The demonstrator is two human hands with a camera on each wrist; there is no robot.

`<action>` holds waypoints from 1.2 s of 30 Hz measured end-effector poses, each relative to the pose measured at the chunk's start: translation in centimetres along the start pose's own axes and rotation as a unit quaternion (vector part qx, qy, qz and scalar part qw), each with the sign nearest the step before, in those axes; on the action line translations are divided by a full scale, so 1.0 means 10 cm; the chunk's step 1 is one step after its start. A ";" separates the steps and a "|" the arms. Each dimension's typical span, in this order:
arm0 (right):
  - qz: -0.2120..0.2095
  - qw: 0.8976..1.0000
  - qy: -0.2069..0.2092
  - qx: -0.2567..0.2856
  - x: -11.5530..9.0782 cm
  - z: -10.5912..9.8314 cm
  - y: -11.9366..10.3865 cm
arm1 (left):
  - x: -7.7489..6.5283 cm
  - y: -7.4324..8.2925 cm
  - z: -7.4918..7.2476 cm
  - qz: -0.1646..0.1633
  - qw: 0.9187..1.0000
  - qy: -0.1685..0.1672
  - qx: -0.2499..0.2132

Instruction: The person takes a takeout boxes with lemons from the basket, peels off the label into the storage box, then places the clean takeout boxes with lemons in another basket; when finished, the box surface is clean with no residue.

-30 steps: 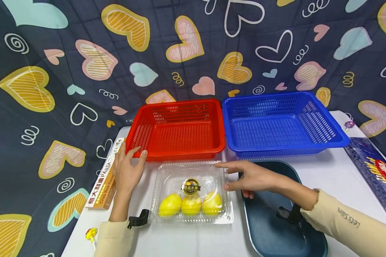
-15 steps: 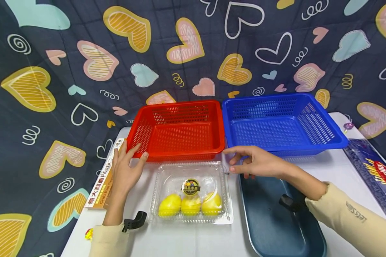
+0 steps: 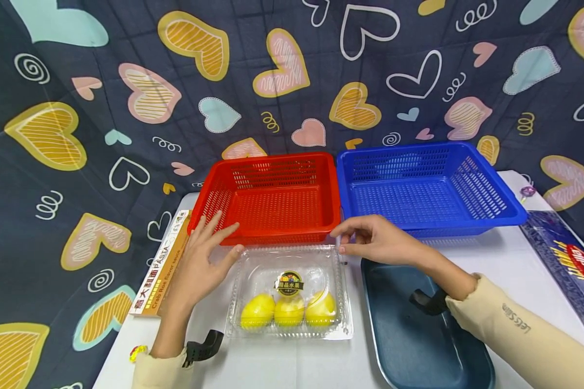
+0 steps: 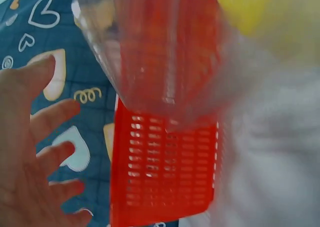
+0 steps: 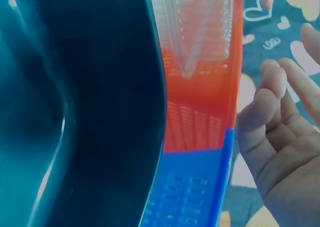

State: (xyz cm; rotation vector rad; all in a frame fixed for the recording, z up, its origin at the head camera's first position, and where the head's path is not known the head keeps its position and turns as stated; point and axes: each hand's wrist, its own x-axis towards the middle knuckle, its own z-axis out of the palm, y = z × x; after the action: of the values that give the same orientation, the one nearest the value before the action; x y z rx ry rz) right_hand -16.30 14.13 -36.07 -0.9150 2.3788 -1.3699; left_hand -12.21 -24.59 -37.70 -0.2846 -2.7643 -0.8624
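A clear plastic fruit box (image 3: 292,259) with a round label stands in the middle of the white table in the head view, its lid down. Three yellow fruits (image 3: 289,310) show through its front. My left hand (image 3: 201,270) is above the box's back left corner, fingers spread and empty. Near the back right corner, my right hand (image 3: 377,237) hovers with loosely bent fingers. The right wrist view shows nothing between that hand's thumb and fingers (image 5: 272,79). In the left wrist view the box's transparent wall (image 4: 165,62) overlaps the red basket.
Behind the box stand a red basket (image 3: 277,237) and a blue basket (image 3: 433,221), side by side. A dark teal tray (image 3: 418,329) lies under my right forearm. Left is a pasta box (image 3: 163,265) and a lollipop (image 3: 137,352); right are a blue pasta pack (image 3: 564,259) and a purple lollipop (image 3: 528,191).
My left hand has moved right, toward the box's back left corner, with its fingers spread. The right hand has risen away toward the baskets, its fingers more bent. The box stays put.
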 end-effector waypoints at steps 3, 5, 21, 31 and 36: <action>-0.029 1.000 0.004 -0.010 0.03 0.07 0.00 | -0.04 0.07 0.00 0.020 0.999 -0.023 -0.010; -0.047 0.999 0.002 -0.019 0.05 0.12 0.00 | -0.07 0.10 0.00 0.033 0.999 -0.034 -0.025; -0.086 0.991 -0.040 -0.091 0.26 0.39 -0.19 | -0.24 0.19 0.17 0.068 0.981 -0.174 -0.048; -0.099 0.978 -0.090 -0.160 0.39 0.60 -0.29 | -0.23 0.16 0.23 0.085 0.978 -0.183 -0.047; -0.088 0.976 -0.111 -0.164 0.44 0.69 -0.27 | -0.23 0.14 0.26 0.091 0.977 -0.188 -0.051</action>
State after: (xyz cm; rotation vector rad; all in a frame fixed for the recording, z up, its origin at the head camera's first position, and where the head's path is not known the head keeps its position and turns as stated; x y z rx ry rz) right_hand -15.17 5.66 -37.07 -1.3162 2.4331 -0.8807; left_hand -10.04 -22.21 -39.62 -0.7827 -2.9691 -0.9922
